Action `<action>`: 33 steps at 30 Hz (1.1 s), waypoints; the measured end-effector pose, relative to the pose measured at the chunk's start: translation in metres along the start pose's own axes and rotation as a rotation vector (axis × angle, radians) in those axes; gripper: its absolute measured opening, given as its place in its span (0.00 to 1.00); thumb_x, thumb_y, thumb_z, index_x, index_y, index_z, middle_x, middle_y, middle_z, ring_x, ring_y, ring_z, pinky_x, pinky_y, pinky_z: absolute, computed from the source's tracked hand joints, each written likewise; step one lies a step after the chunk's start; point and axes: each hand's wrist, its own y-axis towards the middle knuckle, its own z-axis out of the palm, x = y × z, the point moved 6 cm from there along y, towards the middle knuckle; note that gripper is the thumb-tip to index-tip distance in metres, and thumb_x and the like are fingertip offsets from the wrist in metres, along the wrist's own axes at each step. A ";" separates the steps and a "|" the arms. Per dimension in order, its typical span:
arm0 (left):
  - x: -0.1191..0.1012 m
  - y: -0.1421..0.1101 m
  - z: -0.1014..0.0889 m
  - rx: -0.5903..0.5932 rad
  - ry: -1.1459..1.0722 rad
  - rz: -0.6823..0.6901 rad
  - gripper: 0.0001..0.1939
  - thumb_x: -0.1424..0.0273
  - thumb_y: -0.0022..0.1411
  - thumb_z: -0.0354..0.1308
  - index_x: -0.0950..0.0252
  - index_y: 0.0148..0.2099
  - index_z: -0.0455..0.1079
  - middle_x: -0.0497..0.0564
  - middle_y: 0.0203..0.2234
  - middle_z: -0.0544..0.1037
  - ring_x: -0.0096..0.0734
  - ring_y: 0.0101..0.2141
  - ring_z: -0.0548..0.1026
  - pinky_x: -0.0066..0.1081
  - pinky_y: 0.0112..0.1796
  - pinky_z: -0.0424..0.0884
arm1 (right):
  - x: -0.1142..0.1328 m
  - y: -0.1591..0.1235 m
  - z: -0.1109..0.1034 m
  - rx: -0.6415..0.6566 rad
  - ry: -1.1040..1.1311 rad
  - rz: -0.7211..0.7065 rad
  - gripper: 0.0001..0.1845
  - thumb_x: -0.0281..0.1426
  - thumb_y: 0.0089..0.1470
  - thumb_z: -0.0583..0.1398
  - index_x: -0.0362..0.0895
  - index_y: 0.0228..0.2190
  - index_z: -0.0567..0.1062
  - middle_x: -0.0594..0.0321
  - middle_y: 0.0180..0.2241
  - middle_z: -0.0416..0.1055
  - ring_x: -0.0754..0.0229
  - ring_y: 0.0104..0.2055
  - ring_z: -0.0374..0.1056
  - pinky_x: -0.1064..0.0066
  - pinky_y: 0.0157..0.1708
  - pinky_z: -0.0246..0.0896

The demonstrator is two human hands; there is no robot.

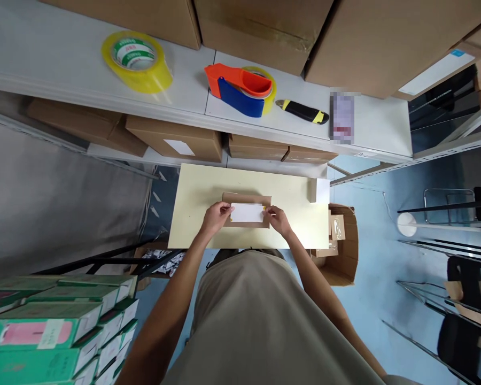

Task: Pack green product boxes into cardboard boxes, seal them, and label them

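Between my two hands is a white rectangular label with small yellow marks at its corners, held over a brown cardboard box. My left hand pinches the label's left end, thumb and fingers together. At the right end my right hand pinches it the same way. Whether the label touches the box top all over, I cannot tell. The box lies flat on a pale yellow table. A stack of white labels or a small white block sits at the table's back right corner.
On the grey shelf ahead lie a yellow tape roll, an orange and blue tape dispenser and a utility knife. An open carton stands right of the table. Green boxes are stacked at lower left.
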 end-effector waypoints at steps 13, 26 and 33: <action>0.009 0.018 0.001 0.094 0.076 0.001 0.21 0.45 0.56 0.70 0.58 0.34 0.79 0.60 0.40 0.90 0.54 0.44 0.84 0.44 0.49 0.77 | 0.003 0.017 0.004 0.007 -0.224 0.028 0.05 0.32 0.62 0.64 0.47 0.32 0.77 0.58 0.37 0.83 0.55 0.38 0.77 0.65 0.44 0.71; 0.024 0.022 0.010 0.044 0.089 0.014 0.11 0.60 0.62 0.67 0.62 0.38 0.81 0.58 0.42 0.89 0.48 0.44 0.85 0.40 0.51 0.78 | -0.008 0.026 0.005 -0.010 -0.350 0.046 0.05 0.32 0.66 0.63 0.47 0.38 0.81 0.58 0.41 0.84 0.53 0.43 0.78 0.64 0.49 0.74; 0.026 0.023 0.011 0.034 0.099 0.039 0.12 0.59 0.64 0.69 0.63 0.41 0.83 0.56 0.42 0.90 0.46 0.43 0.84 0.40 0.51 0.79 | -0.011 0.026 0.007 -0.008 -0.374 0.031 0.06 0.32 0.66 0.62 0.46 0.39 0.80 0.56 0.43 0.83 0.52 0.43 0.78 0.64 0.49 0.74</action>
